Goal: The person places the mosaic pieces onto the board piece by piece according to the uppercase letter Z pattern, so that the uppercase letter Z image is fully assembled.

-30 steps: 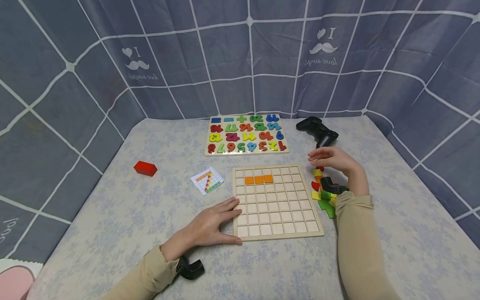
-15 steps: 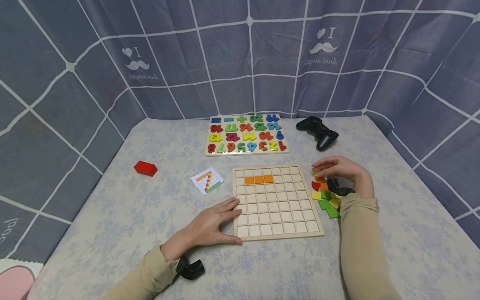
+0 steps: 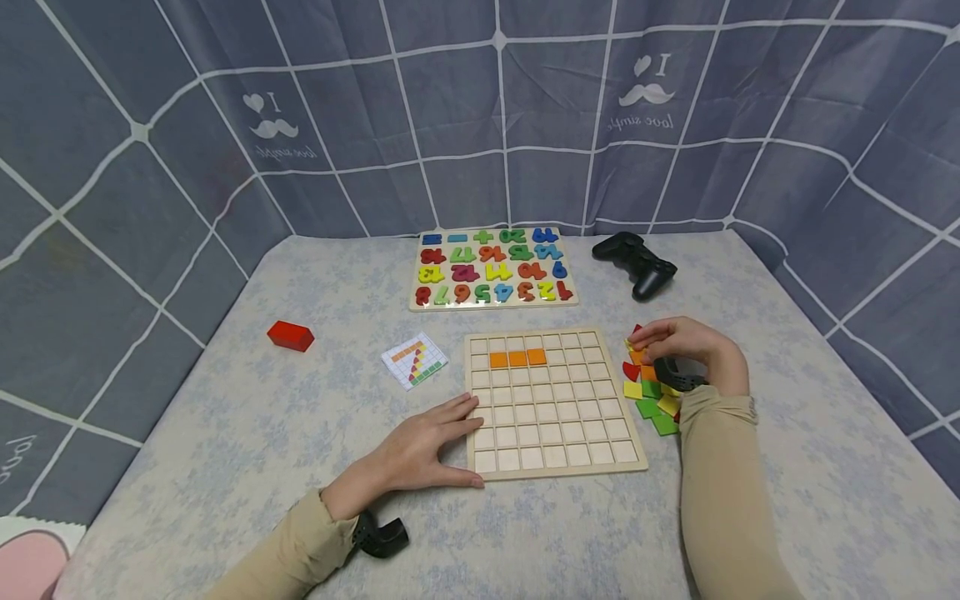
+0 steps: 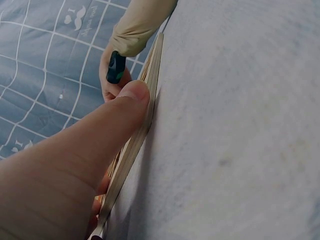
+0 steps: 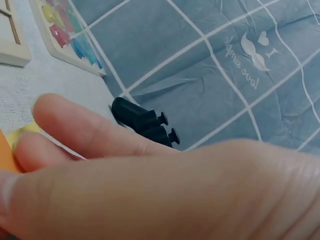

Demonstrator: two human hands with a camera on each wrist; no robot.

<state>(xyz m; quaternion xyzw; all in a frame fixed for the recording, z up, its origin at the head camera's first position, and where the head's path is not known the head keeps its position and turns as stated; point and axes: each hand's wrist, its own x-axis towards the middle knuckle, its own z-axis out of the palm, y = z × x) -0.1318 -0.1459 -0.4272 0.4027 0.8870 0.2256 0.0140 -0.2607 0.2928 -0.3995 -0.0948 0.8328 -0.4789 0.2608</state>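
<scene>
My left hand (image 3: 420,450) rests at the left side of a wooden grid board (image 3: 566,474), fingers spread and thumb at its near corner. In the left wrist view the thumb (image 4: 135,92) lies along the board's edge (image 4: 127,165). Three orange square tiles (image 3: 517,359) sit in a row in the board's second row. Right of the board, my right hand (image 3: 690,342) is over a heap of coloured tiles (image 3: 651,408), mostly squares in green, yellow and orange. It pinches an orange tile (image 5: 5,156) between thumb and fingers, largely hidden by the hand.
A picture card (image 3: 415,361) with a coloured grid pattern lies left of the board. Further left is a red block (image 3: 291,337). Behind the board lie a number puzzle (image 3: 492,305) and a black game controller (image 3: 636,265). A grey-blue checked curtain (image 3: 547,108) surrounds the table.
My right hand has come nearer from above the tile heap, its fingers drawing together on an orange tile. The left hand and the board have stayed put.
</scene>
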